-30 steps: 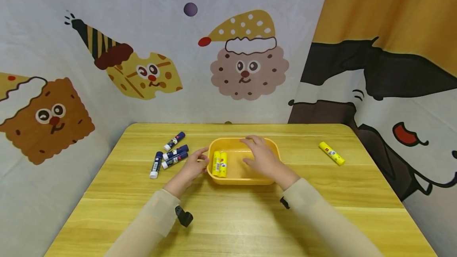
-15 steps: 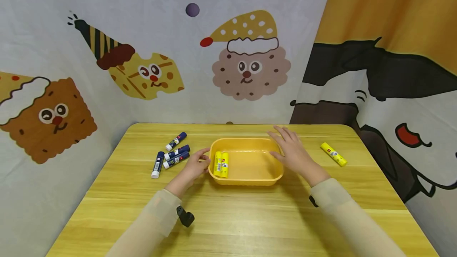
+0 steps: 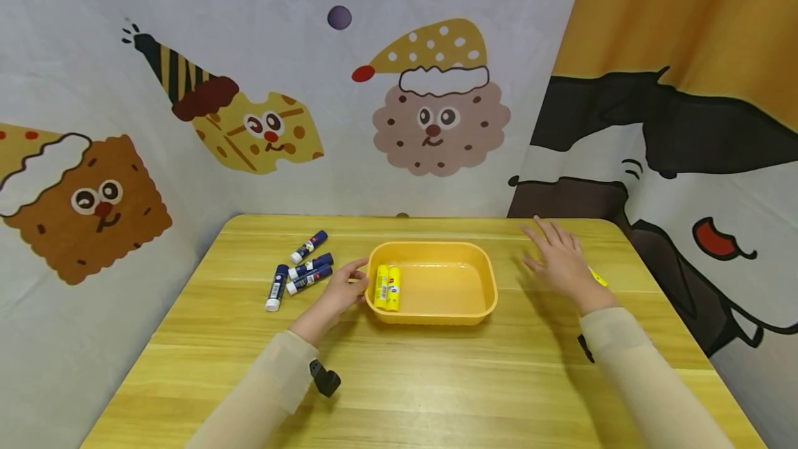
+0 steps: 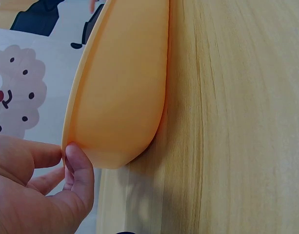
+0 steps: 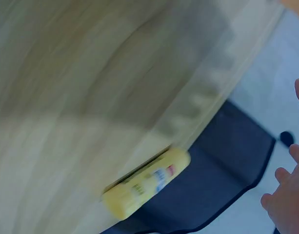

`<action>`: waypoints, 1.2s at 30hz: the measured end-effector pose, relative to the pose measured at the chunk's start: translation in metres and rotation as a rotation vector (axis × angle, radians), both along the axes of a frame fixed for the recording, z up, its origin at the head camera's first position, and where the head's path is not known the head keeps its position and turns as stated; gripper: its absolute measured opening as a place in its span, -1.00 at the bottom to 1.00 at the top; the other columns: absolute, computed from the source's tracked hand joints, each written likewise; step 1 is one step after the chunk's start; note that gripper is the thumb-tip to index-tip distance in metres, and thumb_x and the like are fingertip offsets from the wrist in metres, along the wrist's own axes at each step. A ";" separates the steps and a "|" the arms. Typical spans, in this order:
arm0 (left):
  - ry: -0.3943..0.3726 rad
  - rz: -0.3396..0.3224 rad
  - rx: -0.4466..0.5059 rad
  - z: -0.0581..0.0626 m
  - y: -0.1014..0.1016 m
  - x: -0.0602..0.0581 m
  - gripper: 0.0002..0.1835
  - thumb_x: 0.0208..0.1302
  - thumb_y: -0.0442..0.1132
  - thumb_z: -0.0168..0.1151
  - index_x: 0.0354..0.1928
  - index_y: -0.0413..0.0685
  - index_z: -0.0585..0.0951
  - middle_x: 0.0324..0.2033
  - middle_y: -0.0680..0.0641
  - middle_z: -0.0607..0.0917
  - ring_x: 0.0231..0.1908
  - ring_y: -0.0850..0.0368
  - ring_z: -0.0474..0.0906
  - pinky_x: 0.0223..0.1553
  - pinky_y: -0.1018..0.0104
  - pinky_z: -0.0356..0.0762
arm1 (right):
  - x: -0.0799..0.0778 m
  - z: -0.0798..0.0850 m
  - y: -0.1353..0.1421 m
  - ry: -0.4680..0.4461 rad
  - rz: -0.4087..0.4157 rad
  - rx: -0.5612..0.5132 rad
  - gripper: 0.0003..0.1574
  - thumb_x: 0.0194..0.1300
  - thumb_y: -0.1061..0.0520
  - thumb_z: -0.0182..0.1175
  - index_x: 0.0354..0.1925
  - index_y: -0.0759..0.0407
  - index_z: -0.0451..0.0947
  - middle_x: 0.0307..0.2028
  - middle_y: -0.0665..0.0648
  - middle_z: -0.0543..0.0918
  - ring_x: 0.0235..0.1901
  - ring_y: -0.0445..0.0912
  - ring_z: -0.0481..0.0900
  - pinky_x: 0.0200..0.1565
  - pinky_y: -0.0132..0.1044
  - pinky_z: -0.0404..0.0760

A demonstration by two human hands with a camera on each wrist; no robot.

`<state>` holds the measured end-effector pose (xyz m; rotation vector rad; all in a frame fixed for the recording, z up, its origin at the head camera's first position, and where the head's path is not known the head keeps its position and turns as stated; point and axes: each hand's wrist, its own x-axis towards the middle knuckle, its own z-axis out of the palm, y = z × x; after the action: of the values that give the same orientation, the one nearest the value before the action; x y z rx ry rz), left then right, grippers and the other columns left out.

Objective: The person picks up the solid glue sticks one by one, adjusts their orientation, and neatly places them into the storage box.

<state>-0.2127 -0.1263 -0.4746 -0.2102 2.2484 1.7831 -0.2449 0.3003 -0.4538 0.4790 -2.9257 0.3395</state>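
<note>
My left hand (image 3: pixel 345 292) is at the left end of a yellow plastic tray (image 3: pixel 436 319), its thumb and fingers pinching the rim, as the left wrist view shows closely. Two yellow glue sticks (image 3: pixel 388 288) lie side by side inside the tray's left end. To the right, my right hand (image 3: pixel 561 263) hovers above the table with fingers spread, holding nothing. Another yellow glue stick (image 5: pixel 147 183) lies on the table near that hand; in the head view the hand hides most of it.
Several dark blue glue sticks with white caps (image 3: pixel 310 267) lie loosely grouped left of my left hand. The wooden table (image 3: pixel 411 386) meets a printed cloth backdrop (image 3: pixel 349 186) behind and at the sides.
My right hand has moved right, from over the tray to beside the lone yellow glue stick, now partly covering it. My left hand has stayed on the tray's rim.
</note>
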 end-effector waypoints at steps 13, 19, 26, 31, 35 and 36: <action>0.002 -0.001 -0.008 -0.001 -0.001 0.000 -0.51 0.39 -0.35 0.03 0.34 0.02 0.34 -0.12 -0.15 0.44 -0.34 0.11 0.43 -0.32 0.29 0.57 | -0.006 -0.016 0.048 -0.165 -0.107 0.036 -0.06 0.28 0.02 0.18 0.47 0.01 -0.07 0.43 0.37 -0.09 0.34 0.45 -0.17 0.18 0.50 -0.18; 0.004 -0.003 -0.004 -0.001 -0.001 0.000 -0.51 0.39 -0.35 0.03 0.34 0.02 0.34 -0.13 -0.15 0.44 -0.33 0.11 0.43 -0.32 0.29 0.57 | -0.006 -0.021 0.058 -0.254 -0.118 0.052 -0.06 0.31 0.00 0.14 0.48 0.04 -0.11 0.41 0.45 -0.10 0.29 0.51 -0.12 0.17 0.49 -0.07; 0.000 -0.008 -0.004 0.000 -0.002 -0.001 -0.50 0.39 -0.33 0.03 0.35 0.04 0.33 -0.11 -0.15 0.44 -0.32 0.11 0.44 -0.26 0.23 0.60 | -0.005 -0.021 0.067 -0.351 -0.154 0.055 -0.12 0.32 0.04 0.10 0.45 0.17 -0.06 0.33 0.55 -0.02 0.21 0.59 -0.03 0.08 0.50 0.13; -0.004 -0.003 0.001 0.000 -0.001 -0.001 -0.51 0.39 -0.33 0.04 0.35 0.04 0.34 -0.11 -0.15 0.44 -0.32 0.11 0.44 -0.28 0.25 0.59 | -0.007 -0.021 0.072 -0.427 -0.195 0.011 -0.15 0.33 0.15 0.03 0.47 0.18 -0.10 0.29 0.59 0.01 0.18 0.59 -0.01 0.04 0.48 0.20; -0.001 -0.002 0.001 0.000 -0.001 -0.001 -0.51 0.39 -0.33 0.04 0.34 0.02 0.34 -0.11 -0.16 0.44 -0.32 0.11 0.44 -0.34 0.34 0.57 | -0.009 -0.023 0.074 -0.449 -0.214 0.027 -0.19 0.33 0.26 -0.06 0.47 0.17 -0.10 0.25 0.62 0.04 0.16 0.59 0.04 0.02 0.44 0.26; 0.000 -0.003 0.001 0.000 -0.001 -0.001 -0.51 0.39 -0.34 0.04 0.34 0.02 0.34 -0.11 -0.16 0.44 -0.32 0.11 0.44 -0.35 0.35 0.56 | -0.009 -0.024 0.075 -0.451 -0.218 0.036 -0.20 0.32 0.28 -0.07 0.46 0.16 -0.09 0.23 0.62 0.06 0.15 0.59 0.07 0.01 0.43 0.29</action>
<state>-0.2135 -0.1275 -0.4749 -0.2070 2.2470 1.7824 -0.2539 0.3753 -0.4773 0.0887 -3.3810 0.4114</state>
